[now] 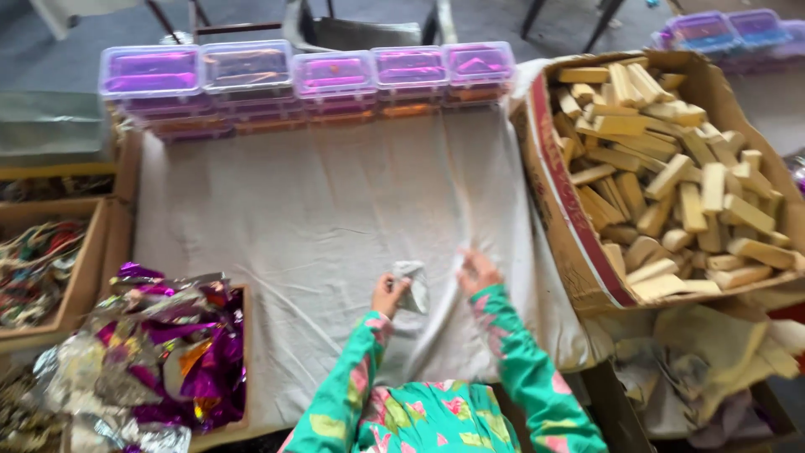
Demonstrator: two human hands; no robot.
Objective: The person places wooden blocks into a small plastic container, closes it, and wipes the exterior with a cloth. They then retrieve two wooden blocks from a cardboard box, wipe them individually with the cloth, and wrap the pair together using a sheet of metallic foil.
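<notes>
**Hands on a foil piece at the bench**

The left hand (388, 295) pinches a small silvery foil piece (412, 285) over the white cloth (319, 210) on the bench. The right hand (476, 273) rests just beside it, fingers loosely spread, holding nothing. A cardboard box of wooden blocks (671, 176) stands at the right.

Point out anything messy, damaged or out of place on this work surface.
The cardboard box of wooden blocks sits tilted, its near wall bulging outward. Shiny foil wrappers overflow the lower-left box. The white cloth is wrinkled near the left hand, which holds a crumpled silvery piece.
</notes>
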